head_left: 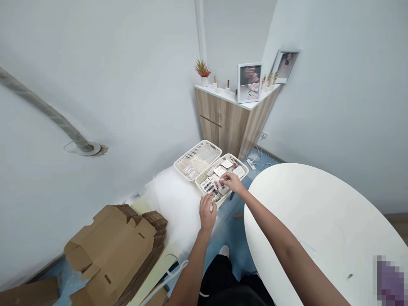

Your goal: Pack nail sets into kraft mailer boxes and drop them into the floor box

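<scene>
Grip of right hand together on one card, left hand unclear, two white baskets

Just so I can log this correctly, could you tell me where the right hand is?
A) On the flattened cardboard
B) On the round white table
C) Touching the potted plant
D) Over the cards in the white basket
D: the right hand is directly over the cards in the white basket.
</scene>
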Motion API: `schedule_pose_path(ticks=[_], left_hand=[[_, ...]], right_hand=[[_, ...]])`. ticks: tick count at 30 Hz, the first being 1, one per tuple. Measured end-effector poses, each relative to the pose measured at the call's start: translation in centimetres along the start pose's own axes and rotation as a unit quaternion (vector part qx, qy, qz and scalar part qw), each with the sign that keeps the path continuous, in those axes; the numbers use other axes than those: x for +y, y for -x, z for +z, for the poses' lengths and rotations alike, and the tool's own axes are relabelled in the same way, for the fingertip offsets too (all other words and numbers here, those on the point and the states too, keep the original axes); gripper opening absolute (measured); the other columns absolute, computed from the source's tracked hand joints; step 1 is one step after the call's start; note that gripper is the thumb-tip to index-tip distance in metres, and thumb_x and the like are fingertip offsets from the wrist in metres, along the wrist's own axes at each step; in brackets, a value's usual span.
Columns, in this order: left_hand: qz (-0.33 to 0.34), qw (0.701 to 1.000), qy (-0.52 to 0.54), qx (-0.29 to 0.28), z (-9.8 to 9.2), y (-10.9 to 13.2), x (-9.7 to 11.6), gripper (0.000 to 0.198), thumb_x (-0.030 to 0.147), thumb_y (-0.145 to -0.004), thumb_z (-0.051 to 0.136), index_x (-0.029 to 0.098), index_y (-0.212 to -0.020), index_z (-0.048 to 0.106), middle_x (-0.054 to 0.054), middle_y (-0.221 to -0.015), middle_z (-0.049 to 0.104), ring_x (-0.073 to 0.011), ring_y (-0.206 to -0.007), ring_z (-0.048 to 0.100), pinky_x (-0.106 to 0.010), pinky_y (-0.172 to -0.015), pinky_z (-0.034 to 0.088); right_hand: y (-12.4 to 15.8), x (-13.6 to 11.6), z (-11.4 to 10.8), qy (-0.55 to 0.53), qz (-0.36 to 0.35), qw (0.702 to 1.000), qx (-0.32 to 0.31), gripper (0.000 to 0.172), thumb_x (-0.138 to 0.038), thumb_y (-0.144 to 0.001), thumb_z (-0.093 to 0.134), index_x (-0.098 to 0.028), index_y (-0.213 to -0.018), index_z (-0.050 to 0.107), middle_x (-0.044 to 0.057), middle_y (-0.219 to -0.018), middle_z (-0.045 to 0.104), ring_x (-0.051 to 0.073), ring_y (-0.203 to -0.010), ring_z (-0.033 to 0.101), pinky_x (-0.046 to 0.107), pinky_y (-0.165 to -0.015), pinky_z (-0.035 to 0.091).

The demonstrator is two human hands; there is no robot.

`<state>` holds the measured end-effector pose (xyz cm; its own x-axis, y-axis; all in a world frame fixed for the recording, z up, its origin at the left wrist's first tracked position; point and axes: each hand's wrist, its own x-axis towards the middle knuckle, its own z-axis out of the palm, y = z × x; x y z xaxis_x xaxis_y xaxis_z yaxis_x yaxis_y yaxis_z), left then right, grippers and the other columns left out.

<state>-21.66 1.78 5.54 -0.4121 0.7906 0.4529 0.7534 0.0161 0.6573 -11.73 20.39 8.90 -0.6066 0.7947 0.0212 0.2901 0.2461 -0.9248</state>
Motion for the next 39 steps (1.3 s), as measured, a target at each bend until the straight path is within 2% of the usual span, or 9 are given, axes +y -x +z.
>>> schedule_pose_path(ticks=[3,6,10,13,18,23,31,36,39], left_hand=[[0.016,1.0,0.018,-0.017,1.4,-0.6,2.4,0.033,0.022,-0.095,0.043,0.021,-0.126,0.055,-0.012,-0.125,0.061,-0.0254,-0.122,0.053,-0.05,-0.105,0.041],[0.048,0.995,0.039,-0.082,4.0,0.0,5.1,0.04,0.024,-0.094,0.045,0.021,-0.134,0.047,-0.012,-0.13,0.057,-0.0262,-0.126,0.049,-0.049,-0.106,0.041],[0.114,0.966,0.06,-0.223,9.0,2.6,8.2,0.055,0.029,-0.093,0.049,0.022,-0.145,0.033,-0.013,-0.14,0.05,-0.0272,-0.132,0.045,-0.049,-0.108,0.04],[0.152,0.932,0.061,-0.324,13.0,5.5,10.2,0.069,0.034,-0.089,0.055,0.022,-0.149,0.023,-0.013,-0.146,0.045,-0.0296,-0.137,0.039,-0.051,-0.108,0.039],[0.211,0.873,0.045,-0.437,18.1,10.0,13.0,0.083,0.035,-0.082,0.064,0.023,-0.151,0.019,-0.013,-0.151,0.04,-0.0305,-0.142,0.032,-0.051,-0.108,0.039],[0.243,0.837,0.022,-0.489,20.7,12.7,14.5,0.088,0.032,-0.08,0.063,0.024,-0.152,0.014,-0.012,-0.153,0.036,-0.0306,-0.143,0.028,-0.054,-0.11,0.035],[0.306,0.824,0.02,-0.475,22.6,12.8,15.4,0.078,0.023,-0.081,0.056,0.019,-0.15,0.02,-0.013,-0.152,0.039,-0.0262,-0.139,0.037,-0.046,-0.111,0.035],[0.306,0.832,0.01,-0.463,22.7,12.7,15.8,0.068,0.026,-0.083,0.054,0.02,-0.146,0.03,-0.013,-0.142,0.049,-0.0281,-0.13,0.046,-0.047,-0.107,0.037],[0.296,0.837,0.01,-0.46,22.4,13.3,16.0,0.068,0.03,-0.085,0.053,0.022,-0.147,0.027,-0.013,-0.138,0.051,-0.0294,-0.125,0.049,-0.047,-0.103,0.04]], right_hand=[[2.8,0.9,-3.7,-0.119,0.021,0.989,0.084,0.028,-0.045,-0.069,0.072,-0.02,-0.081,0.065,0.002,-0.073,0.068,0.017,-0.07,0.064,0.03,-0.067,0.052],[7.7,2.5,-8.7,-0.144,0.055,0.975,0.158,0.034,-0.048,-0.065,0.076,-0.02,-0.081,0.065,0.002,-0.071,0.068,0.018,-0.069,0.064,0.031,-0.066,0.052],[17.1,6.2,-15.1,-0.08,0.141,0.948,0.274,0.035,-0.049,-0.066,0.072,-0.018,-0.081,0.065,0.003,-0.07,0.068,0.018,-0.068,0.063,0.031,-0.065,0.05],[24.6,9.4,-17.7,-0.039,0.217,0.918,0.33,0.033,-0.048,-0.066,0.07,-0.018,-0.078,0.065,0.002,-0.065,0.066,0.018,-0.065,0.062,0.03,-0.062,0.048],[33.0,13.7,-17.6,0.005,0.291,0.889,0.354,0.023,-0.042,-0.065,0.065,-0.02,-0.073,0.064,-0.002,-0.06,0.062,0.018,-0.062,0.06,0.029,-0.06,0.047],[35.3,15.6,-15.5,0.004,0.329,0.879,0.345,0.016,-0.036,-0.069,0.059,-0.022,-0.075,0.064,-0.002,-0.062,0.063,0.018,-0.064,0.062,0.029,-0.062,0.048],[34.9,15.9,-14.6,0.121,0.33,0.881,0.317,0.018,-0.027,-0.079,0.056,-0.021,-0.092,0.067,0.006,-0.098,0.065,0.02,-0.089,0.063,0.032,-0.08,0.049],[38.6,16.9,-14.9,0.188,0.366,0.835,0.366,0.029,-0.027,-0.085,0.047,-0.019,-0.108,0.062,0.011,-0.108,0.06,0.025,-0.103,0.058,0.035,-0.083,0.049],[41.3,17.5,-14.9,0.172,0.413,0.815,0.368,0.033,-0.027,-0.083,0.045,-0.018,-0.111,0.061,0.012,-0.102,0.061,0.026,-0.093,0.06,0.036,-0.075,0.05]])
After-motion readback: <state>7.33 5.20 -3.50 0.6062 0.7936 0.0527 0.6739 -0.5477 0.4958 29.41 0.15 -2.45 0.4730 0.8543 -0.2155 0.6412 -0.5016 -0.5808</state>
